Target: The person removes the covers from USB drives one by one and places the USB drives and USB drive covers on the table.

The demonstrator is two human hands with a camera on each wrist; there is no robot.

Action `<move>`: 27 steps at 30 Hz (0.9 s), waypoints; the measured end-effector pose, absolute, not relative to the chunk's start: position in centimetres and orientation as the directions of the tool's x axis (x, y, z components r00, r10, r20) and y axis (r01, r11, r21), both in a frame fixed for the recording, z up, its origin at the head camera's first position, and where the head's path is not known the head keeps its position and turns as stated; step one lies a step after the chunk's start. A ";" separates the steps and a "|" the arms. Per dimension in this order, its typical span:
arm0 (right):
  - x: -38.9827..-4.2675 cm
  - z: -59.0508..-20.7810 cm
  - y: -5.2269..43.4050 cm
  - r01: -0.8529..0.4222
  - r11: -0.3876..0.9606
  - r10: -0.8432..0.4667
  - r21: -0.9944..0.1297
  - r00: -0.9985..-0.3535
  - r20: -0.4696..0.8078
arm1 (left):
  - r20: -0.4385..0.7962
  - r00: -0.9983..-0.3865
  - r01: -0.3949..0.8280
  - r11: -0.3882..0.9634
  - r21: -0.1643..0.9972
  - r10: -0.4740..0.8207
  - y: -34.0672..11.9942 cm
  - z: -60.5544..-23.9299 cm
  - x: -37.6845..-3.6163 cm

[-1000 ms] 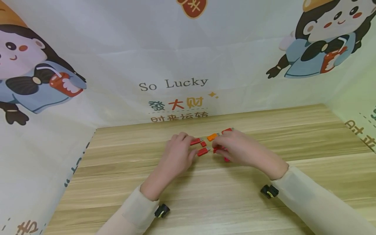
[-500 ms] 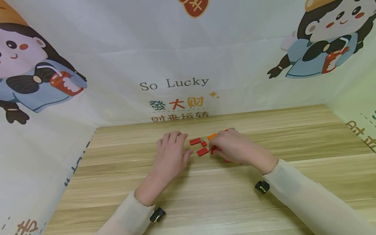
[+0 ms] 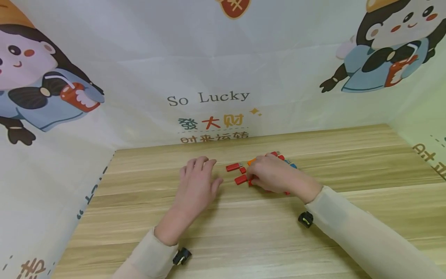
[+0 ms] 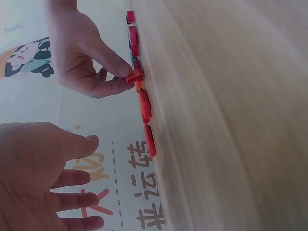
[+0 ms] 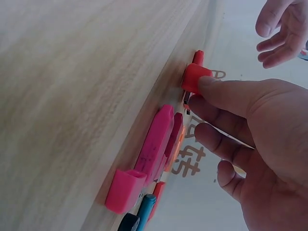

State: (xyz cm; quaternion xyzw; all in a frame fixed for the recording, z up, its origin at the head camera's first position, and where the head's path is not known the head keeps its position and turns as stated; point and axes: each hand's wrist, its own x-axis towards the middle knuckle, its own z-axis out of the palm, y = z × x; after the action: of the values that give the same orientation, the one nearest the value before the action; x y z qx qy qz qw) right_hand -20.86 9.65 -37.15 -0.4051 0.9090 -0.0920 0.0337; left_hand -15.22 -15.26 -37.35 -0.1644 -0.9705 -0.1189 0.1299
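In the head view my right hand (image 3: 270, 172) pinches a small red cap (image 5: 196, 78) between thumb and fingertips, just over the table. Beside these fingertips lies a red USB flash drive (image 3: 240, 179). Another red flash drive (image 3: 233, 167) and a loose red cap (image 3: 242, 170) lie slightly farther back. My left hand (image 3: 196, 180) hovers to their left, fingers spread and holding nothing. An orange flash drive (image 3: 251, 161) is partly covered by my right hand. In the right wrist view a pink flash drive (image 5: 156, 139) lies next to a pink cap (image 5: 126, 190).
Beyond my right hand are a red drive (image 3: 274, 154) and a blue piece (image 3: 292, 164). A teal piece (image 5: 146, 208) shows near the pink cap. The wooden table (image 3: 223, 236) ends at a printed cloth backdrop (image 3: 146, 77) behind and at the sides.
My left hand has drawn back to the left, away from the red drives. My right hand has shifted slightly left with the red cap, uncovering the blue piece behind it.
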 end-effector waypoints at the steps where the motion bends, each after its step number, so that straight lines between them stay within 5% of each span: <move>1: -20.9 -37.2 9.6 -0.728 0.658 -0.742 -0.192 -0.671 0.005 | 0.289 -0.914 0.347 0.919 0.188 0.286 -15.3 -37.4 -15.2; 27: -21.2 -37.3 9.7 -0.718 0.681 -0.728 -0.145 -0.685 -0.024 | 0.283 -0.916 0.344 0.918 0.195 0.283 -15.4 -37.2 -15.3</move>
State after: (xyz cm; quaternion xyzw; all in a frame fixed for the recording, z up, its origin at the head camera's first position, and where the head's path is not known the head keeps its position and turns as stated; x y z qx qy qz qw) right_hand -21.21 9.75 -37.29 -0.3948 0.9158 -0.0621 0.0399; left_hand -15.29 -15.41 -37.21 -0.1615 -0.9713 -0.1214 0.1253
